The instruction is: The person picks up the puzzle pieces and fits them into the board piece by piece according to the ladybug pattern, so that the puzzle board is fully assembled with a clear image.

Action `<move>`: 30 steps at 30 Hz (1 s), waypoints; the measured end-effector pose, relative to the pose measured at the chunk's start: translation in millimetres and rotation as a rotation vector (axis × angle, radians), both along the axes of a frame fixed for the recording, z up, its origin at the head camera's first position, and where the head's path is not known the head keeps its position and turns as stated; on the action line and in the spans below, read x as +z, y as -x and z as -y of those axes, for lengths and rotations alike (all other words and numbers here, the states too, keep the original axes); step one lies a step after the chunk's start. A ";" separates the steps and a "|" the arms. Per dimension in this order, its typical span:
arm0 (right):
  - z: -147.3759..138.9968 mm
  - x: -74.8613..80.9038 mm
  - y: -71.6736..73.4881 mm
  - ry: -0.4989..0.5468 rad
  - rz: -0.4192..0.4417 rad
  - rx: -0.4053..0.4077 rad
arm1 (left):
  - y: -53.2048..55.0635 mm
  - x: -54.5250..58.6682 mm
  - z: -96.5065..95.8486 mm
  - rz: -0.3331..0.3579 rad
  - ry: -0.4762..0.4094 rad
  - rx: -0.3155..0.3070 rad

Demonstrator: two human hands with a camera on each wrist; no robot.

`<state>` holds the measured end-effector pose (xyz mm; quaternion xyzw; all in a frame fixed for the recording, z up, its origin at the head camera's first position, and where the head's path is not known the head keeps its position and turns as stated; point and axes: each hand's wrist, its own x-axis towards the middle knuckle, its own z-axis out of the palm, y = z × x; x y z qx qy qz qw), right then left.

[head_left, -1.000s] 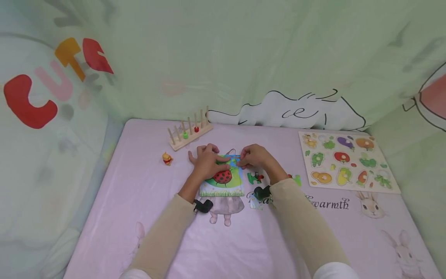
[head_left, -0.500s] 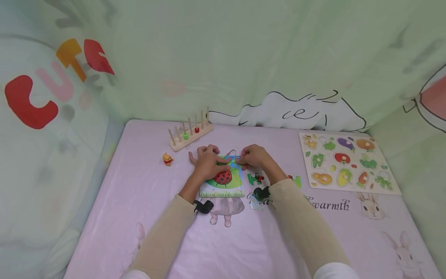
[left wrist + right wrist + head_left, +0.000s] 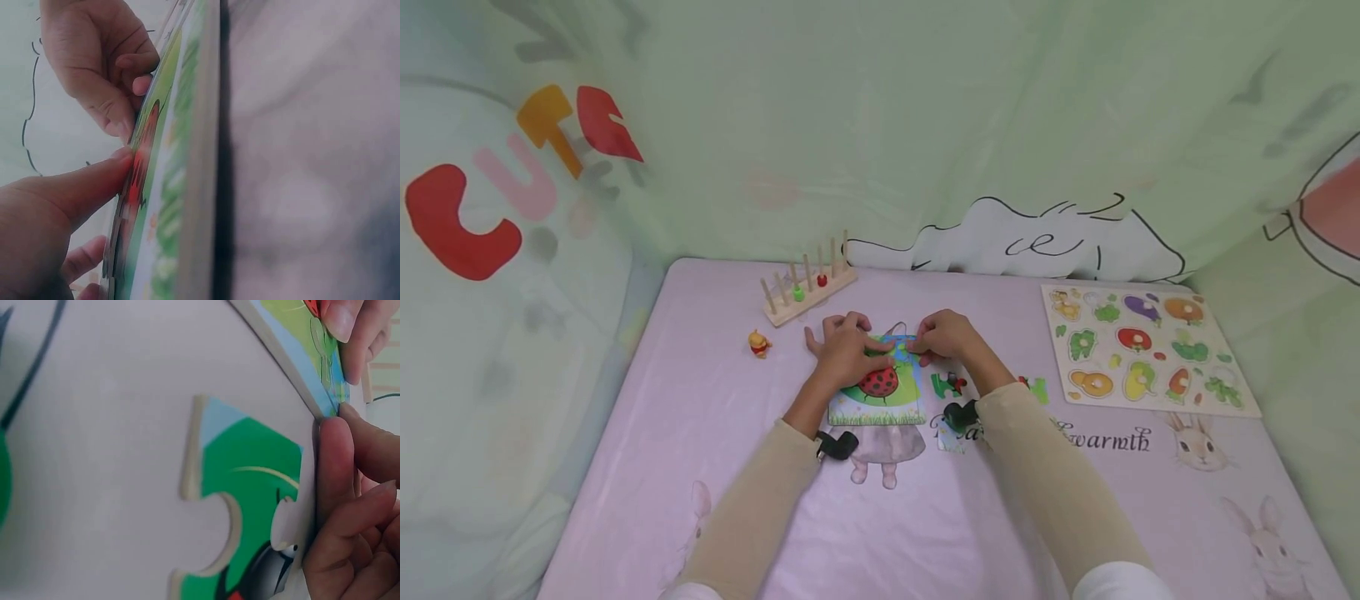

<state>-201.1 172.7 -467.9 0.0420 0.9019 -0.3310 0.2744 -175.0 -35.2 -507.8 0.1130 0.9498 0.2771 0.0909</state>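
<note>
A ladybug jigsaw puzzle (image 3: 876, 414) lies on the pink cloth in front of me. My left hand (image 3: 844, 354) is spread over its left side, thumb and index finger stretched across the picture and pressing near the top. At the far right corner my right hand (image 3: 951, 335) pinches a blue-and-green puzzle piece with thumb and index finger, the other fingers curled in. The right wrist view shows those fingertips right at the board's corner, mostly hiding the piece. Close beside the right hand lies a loose green puzzle piece (image 3: 262, 462) with part of a black-and-red insect.
More loose pieces lie to the right: a green piece (image 3: 1039, 389) and a pale blue piece (image 3: 951, 439). A wooden peg rack (image 3: 812, 302) with green and red beads stands at the back, a small figurine (image 3: 759, 343) left of it. A vegetable puzzle board (image 3: 1180, 398) is far right.
My right fingertips have shifted slightly at the puzzle's far right corner, and the blue piece there sits a little differently. The left hand stays in place.
</note>
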 end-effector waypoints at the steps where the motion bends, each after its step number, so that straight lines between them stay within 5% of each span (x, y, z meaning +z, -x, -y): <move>1: -0.2 -0.1 -0.2 -0.005 0.000 0.001 | -0.6 0.1 0.3 0.001 -0.008 -0.001; 7: 2.3 0.5 -0.6 -0.041 -0.018 0.002 | -3.4 3.4 6.4 0.005 -0.036 -0.034; 18: 4.9 1.4 -0.2 -0.080 -0.013 -0.016 | -2.0 4.5 40.3 -0.034 0.051 -0.038; 30: 2.2 -2.4 -2.5 -0.074 -0.052 0.009 | -14.0 4.1 65.2 -0.082 0.091 -0.077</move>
